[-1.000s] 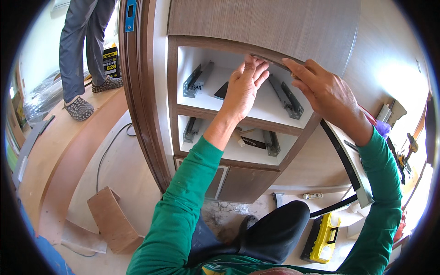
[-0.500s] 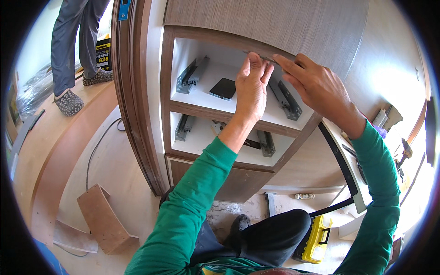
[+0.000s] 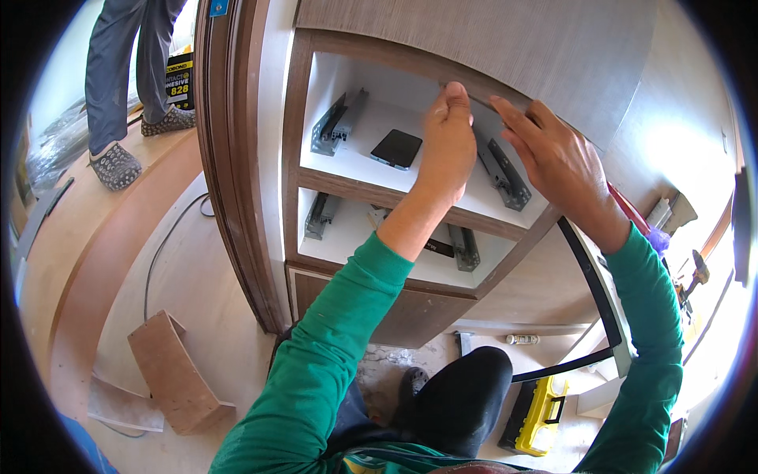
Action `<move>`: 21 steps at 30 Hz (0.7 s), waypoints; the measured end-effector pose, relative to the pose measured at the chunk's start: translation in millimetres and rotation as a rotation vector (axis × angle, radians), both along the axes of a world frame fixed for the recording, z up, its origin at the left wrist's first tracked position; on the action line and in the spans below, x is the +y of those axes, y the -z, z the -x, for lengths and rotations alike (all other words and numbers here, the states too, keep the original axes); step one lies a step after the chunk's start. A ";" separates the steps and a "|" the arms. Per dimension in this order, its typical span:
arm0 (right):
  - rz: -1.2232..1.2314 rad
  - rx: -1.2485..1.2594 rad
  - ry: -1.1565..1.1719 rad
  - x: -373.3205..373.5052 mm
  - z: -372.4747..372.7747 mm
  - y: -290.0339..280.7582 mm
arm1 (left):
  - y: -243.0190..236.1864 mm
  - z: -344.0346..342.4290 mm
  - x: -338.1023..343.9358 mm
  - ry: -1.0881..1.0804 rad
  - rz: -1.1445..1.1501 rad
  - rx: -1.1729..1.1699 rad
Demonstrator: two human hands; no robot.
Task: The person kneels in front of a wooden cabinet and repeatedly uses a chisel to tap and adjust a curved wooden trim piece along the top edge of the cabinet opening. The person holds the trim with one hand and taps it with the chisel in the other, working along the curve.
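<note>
At twelve to one o'clock in the head view, the brown upper rail [image 3: 371,50], running across the top of an open cabinet compartment [image 3: 355,160]. At or just under its edge, at one o'clock, the left hand [image 3: 450,150], thumb up, fingers mostly hidden. Cannot tell whether closed on anything. At two o'clock, the right hand [image 3: 559,154], back upward, fingers bent, forefinger reaching toward the rail. Cannot tell from this grip either whether pinching some thin piece or merely touching the edge.

Lower, at twelve o'clock inside the compartment, a dark phone [image 3: 396,148]; flanking it at eleven and two, a left runner [image 3: 328,130] and a right runner [image 3: 505,178].

Could well drop any small piece onto the phone through a loose pinch. Could also knock knuckles on the right runner by slipping downward.

Farther out, at five o'clock, a yellow-and-black toolbox [image 3: 541,419]; at eight, a brown wooden piece [image 3: 170,367]; at ten, a co-worker's legs [image 3: 118,71].
</note>
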State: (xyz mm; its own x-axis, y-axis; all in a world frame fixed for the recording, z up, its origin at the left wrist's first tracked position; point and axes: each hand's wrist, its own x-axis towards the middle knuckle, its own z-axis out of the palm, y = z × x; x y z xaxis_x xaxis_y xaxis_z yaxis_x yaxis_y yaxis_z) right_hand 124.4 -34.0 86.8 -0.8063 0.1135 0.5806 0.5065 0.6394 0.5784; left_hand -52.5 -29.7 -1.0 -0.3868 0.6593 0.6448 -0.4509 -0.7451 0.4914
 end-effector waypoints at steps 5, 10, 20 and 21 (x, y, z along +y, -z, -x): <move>-0.002 0.019 -0.044 -0.5 1.6 2.0 | -1.6 -3.7 1.4 -0.032 -0.005 -0.007; -0.016 0.005 -0.033 -1.3 1.1 1.1 | -3.1 -6.6 0.9 -0.094 -0.024 -0.027; 0.010 -0.012 0.004 -2.1 18.1 -3.1 | -8.9 6.2 -0.1 -0.086 -0.052 -0.049; 0.013 -0.010 0.010 -3.5 17.6 -3.4 | -8.9 3.9 -0.4 -0.084 -0.055 -0.073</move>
State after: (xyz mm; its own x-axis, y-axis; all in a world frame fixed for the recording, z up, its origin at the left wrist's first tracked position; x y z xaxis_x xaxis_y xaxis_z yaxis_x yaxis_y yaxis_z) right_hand 106.7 -37.5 90.3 -0.8107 0.1296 0.5710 0.5075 0.6419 0.5748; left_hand -56.4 -30.1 7.9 -0.4868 0.5867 0.6472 -0.4187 -0.8070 0.4166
